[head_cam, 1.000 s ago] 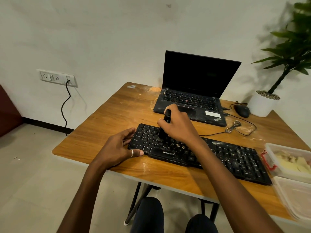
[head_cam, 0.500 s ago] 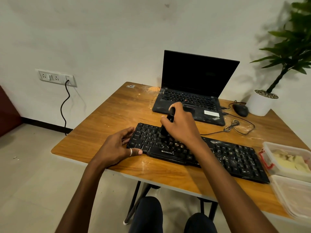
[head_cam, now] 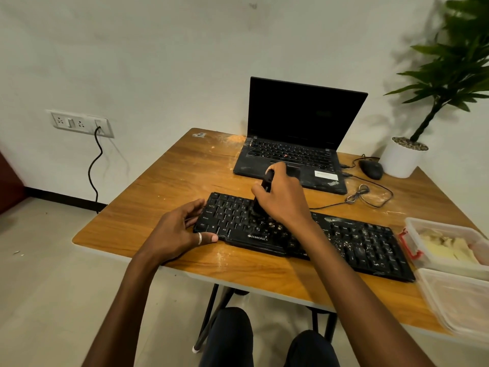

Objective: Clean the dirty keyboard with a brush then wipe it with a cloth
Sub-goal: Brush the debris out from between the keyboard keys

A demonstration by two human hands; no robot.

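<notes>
A black keyboard (head_cam: 357, 242), speckled with pale crumbs on its middle and right keys, lies across the wooden table (head_cam: 172, 181). My right hand (head_cam: 284, 198) grips a black brush (head_cam: 260, 200) upright, its bristles down on the keys left of the middle. My left hand (head_cam: 176, 230), a ring on the thumb, rests flat on the table and presses against the keyboard's left end. No cloth is in view.
An open black laptop (head_cam: 293, 144) stands behind the keyboard. A mouse (head_cam: 371, 168) with coiled cable and a white plant pot (head_cam: 401, 160) sit at the back right. Two plastic containers (head_cam: 447, 250) stand at the right edge. Dust marks the tabletop.
My right hand with the brush has shifted slightly along the keys. The left hand stays against the keyboard's left end.
</notes>
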